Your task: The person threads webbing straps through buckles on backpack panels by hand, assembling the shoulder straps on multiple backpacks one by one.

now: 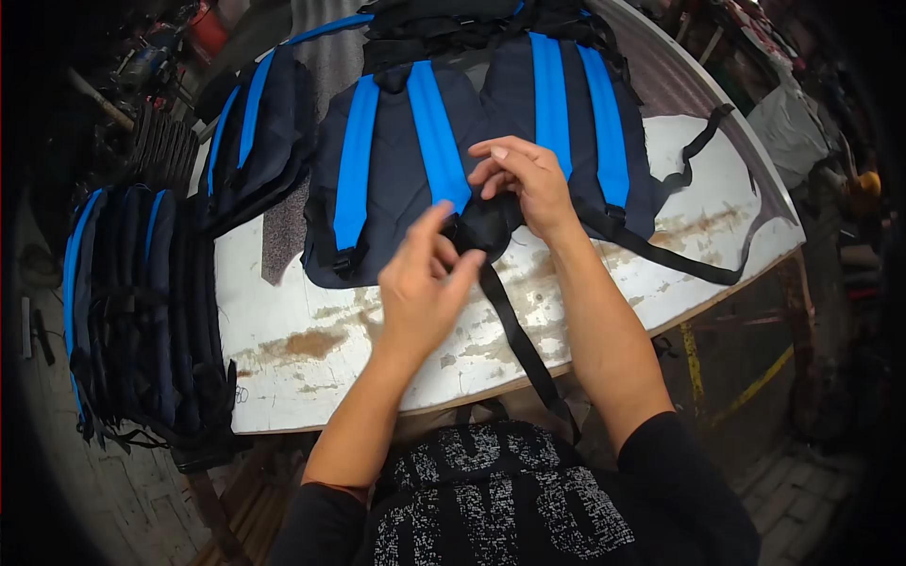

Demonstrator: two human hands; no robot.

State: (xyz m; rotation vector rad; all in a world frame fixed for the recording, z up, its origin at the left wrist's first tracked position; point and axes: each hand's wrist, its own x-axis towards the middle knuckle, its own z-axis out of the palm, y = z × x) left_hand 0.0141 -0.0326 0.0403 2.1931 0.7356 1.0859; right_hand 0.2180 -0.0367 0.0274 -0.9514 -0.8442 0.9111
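Note:
Two dark navy backpack panels with bright blue shoulder straps lie side by side on the table. My left hand (425,278) is over the lower right corner of the left panel (392,160), beside its strap buckle. Its thumb and index finger are apart, slightly blurred, with nothing visible between them. My right hand (533,184) hovers over the gap by the right panel (580,132), fingers loosely bent and apart, also holding nothing visible. A black webbing strap (514,330) runs from under my left hand over the table's front edge.
The worn white table (283,368) has brown stains and a curved right edge. More navy pieces with blue straps (260,132) overlap its left side, and a thick stack (151,302) stands beyond. Black bundles (453,38) lie at the back. Another black strap (698,269) loops on the right.

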